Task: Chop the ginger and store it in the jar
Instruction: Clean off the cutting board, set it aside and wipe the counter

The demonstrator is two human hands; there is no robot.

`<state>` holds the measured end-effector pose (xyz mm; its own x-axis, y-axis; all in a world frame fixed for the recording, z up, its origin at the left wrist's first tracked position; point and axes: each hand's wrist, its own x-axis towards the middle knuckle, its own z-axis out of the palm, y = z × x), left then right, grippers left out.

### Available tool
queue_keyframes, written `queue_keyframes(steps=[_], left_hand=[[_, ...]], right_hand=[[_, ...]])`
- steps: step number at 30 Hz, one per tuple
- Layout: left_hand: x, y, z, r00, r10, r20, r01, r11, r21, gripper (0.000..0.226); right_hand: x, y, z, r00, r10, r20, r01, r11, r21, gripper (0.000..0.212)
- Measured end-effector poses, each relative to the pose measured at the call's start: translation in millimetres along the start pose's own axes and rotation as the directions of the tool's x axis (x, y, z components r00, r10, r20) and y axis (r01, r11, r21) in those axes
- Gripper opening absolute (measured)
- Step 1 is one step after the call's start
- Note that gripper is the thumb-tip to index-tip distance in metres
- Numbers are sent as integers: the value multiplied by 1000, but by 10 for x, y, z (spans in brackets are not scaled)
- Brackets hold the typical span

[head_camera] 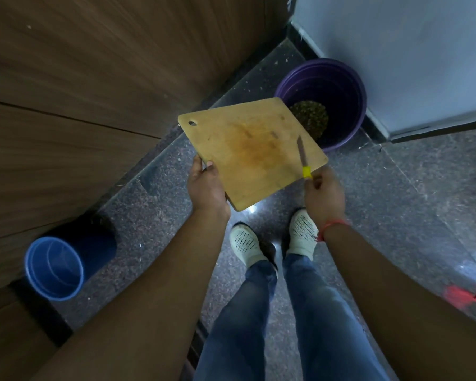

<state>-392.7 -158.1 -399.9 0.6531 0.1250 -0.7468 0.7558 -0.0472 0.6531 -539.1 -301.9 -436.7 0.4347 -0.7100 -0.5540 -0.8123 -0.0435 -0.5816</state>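
A wooden cutting board [248, 149] with a yellowish stain is held in the air, its far corner over a purple bucket [346, 86]. My left hand [204, 185] grips the board's near left edge, thumb on top. My right hand [323, 195] holds a small knife [302, 155] by its yellow handle, and the blade lies over the board's right side. Only a few small scraps show on the board. No ginger pieces and no jar are in view.
The purple bucket holds greenish-brown waste at its bottom. A blue bucket [54, 268] stands at the lower left beside wooden cabinet doors [94, 78]. A pale wall panel [410, 56] rises at the right. My legs and white shoes [302, 232] stand on the dark granite floor.
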Motion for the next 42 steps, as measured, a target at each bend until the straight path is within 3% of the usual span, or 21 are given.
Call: queue_keyframes(steps=[2, 5, 7, 9, 10, 12, 14, 16, 19, 21, 22, 24, 25, 27, 28, 30, 31, 33, 36, 42], left_hand=[[-10, -5, 11, 1000, -1, 0, 1, 1000, -4, 40], [-38, 11, 54, 1000, -15, 10, 15, 999, -39, 41], [-65, 31, 60, 1000, -9, 14, 9, 999, -34, 42], [-92, 53, 52, 1000, 6, 28, -5, 1000, -23, 42], [-101, 60, 51, 999, 5, 31, -4, 1000, -18, 43], [-97, 61, 58, 999, 2, 37, -2, 1000, -18, 43], [-105, 58, 75, 999, 22, 45, -22, 1000, -8, 42], [-138, 54, 91, 998, 33, 48, -33, 999, 1, 41], [-207, 48, 71, 997, 35, 62, -36, 999, 5, 41], [-257, 50, 59, 996, 38, 78, -39, 999, 5, 42], [-273, 51, 52, 995, 41, 85, -42, 999, 7, 42], [-291, 61, 50, 994, 47, 97, -49, 999, 16, 42], [-300, 74, 59, 994, 50, 101, -53, 998, 23, 42], [-324, 103, 80, 994, 45, 97, -49, 998, 33, 41], [-341, 121, 78, 995, 46, 91, -49, 998, 36, 41], [-412, 192, 44, 995, 57, 76, -61, 997, 46, 40], [-461, 240, 12, 996, 61, 66, -65, 996, 53, 41], [-561, 336, -91, 996, 74, 45, -76, 996, 43, 38], [-773, 559, -240, 995, 93, 28, -94, 995, 22, 34], [-1370, 1306, -389, 987, 160, -5, -159, 984, 84, 36]], right_hand=[[-81, -179, 10, 981, -186, 51, 181, 979, 92, 4], [-308, -330, 120, 855, -445, 267, 430, 895, 117, 4], [-177, -251, 163, 895, -363, 260, 376, 927, 1, 5], [22, -239, 112, 979, -160, 129, 167, 985, -40, 6], [71, -280, 98, 986, -145, 84, 146, 989, -5, 4], [17, -502, 132, 942, -307, 136, 294, 950, 109, 1], [-110, -701, 240, 844, -465, 269, 445, 885, 134, 3], [-54, -706, 335, 833, -465, 301, 470, 881, 59, 5], [417, -523, 312, 969, -174, 177, 196, 974, -114, 12], [693, -428, 212, 996, 9, 85, 3, 990, -141, 18], [758, -436, 187, 999, 11, 52, -7, 997, -82, 16], [725, -595, 177, 978, -197, 72, 195, 980, 42, 8], [656, -698, 185, 933, -332, 142, 328, 943, 51, 7], [556, -759, 233, 866, -415, 281, 433, 901, -4, 11], [585, -704, 237, 893, -358, 274, 385, 922, -49, 14], [714, -554, 133, 979, -76, 190, 98, 989, -110, 25], [780, -466, 36, 984, 83, 159, -67, 993, -101, 30], [875, -328, -182, 966, 246, 79, -243, 969, -40, 31], [856, -341, -467, 971, 239, -19, -238, 970, 44, 23], [352, -967, -971, 981, 173, 85, -189, 953, 235, 14]])
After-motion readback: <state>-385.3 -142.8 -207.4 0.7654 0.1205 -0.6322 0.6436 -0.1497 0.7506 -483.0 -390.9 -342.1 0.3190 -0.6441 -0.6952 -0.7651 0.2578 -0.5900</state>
